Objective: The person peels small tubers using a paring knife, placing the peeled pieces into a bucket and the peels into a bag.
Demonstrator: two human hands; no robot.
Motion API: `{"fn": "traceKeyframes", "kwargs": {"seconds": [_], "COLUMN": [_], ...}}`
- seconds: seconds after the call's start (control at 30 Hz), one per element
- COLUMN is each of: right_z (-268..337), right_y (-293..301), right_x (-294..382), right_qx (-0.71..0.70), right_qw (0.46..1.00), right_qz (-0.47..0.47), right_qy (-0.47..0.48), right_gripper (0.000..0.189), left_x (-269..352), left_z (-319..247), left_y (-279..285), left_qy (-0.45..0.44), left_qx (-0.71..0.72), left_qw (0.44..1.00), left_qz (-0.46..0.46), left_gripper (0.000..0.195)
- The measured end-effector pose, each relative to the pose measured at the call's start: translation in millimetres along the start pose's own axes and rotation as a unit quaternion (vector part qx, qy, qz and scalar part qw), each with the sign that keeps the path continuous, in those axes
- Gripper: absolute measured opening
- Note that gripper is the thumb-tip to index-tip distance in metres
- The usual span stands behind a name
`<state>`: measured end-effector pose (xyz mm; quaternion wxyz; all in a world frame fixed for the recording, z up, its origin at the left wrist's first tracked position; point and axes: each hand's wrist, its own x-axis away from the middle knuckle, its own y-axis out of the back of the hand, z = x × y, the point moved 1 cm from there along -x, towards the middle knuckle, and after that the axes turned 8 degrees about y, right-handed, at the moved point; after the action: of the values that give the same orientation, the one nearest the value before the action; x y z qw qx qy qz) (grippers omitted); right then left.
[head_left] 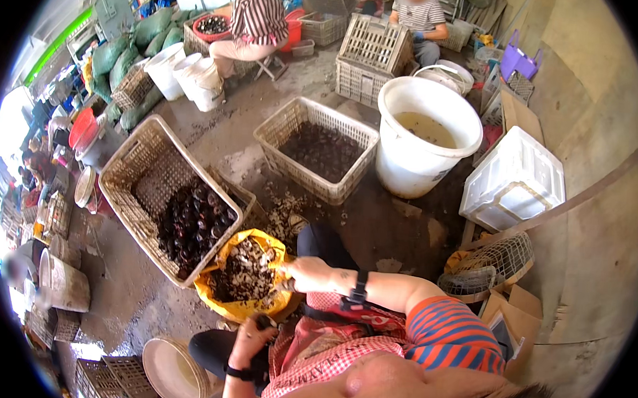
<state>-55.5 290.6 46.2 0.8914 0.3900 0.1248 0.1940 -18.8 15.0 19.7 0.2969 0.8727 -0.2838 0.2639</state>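
Observation:
My left hand (251,339) is low, in front of my lap, with its fingers around a small dark round piece (264,321), probably a water chestnut. My right hand (307,275) is curled at the right rim of a yellow bag (221,305). Something brownish shows at its fingertips, too blurred to identify. The bag stands open between my knees, filled with brown and white peelings (249,270). Beside it a tilted plastic crate (152,165) holds many dark, shiny water chestnuts (195,220), gathered at its near end.
Further off are a crate of dark pieces in water (321,151) and a large white tub (427,166) of cloudy water. A pale bucket (175,371) stands at lower left. A foam box (517,178) is at right. Two people (257,17) (420,16) sit beyond.

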Motion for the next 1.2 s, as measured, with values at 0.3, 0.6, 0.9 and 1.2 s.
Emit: {"fn": "traceKeyframes", "kwargs": {"seconds": [0.3,0.6,0.9,1.2], "right_z": [34.0,-17.8,35.8,22.9], "right_y": [-7.5,18.0,-3.7,-23.7], "right_x": [-118.1,-52.6,-115.8,-74.9], "right_qx": [-0.276,-0.236,-0.295,-0.461], "right_qw": [0.958,0.972,0.944,0.886], "right_qz": [-0.042,0.0,-0.068,-0.012], "right_qy": [-0.065,-0.001,0.134,0.044], "right_gripper": [0.022,0.019,0.025,0.02], "left_x": [-47.1,33.0,40.3,-6.2], "left_z": [-56.3,-58.8,-77.8,-54.5], "left_y": [33.4,-14.6,72.8,11.3], "left_qy": [-0.159,-0.078,-0.089,-0.15], "left_qx": [0.042,-0.033,-0.132,-0.052], "left_qw": [0.974,0.996,0.955,0.978], "left_qz": [-0.157,-0.013,-0.252,-0.137], "left_gripper": [0.047,0.053,0.056,0.057]}}
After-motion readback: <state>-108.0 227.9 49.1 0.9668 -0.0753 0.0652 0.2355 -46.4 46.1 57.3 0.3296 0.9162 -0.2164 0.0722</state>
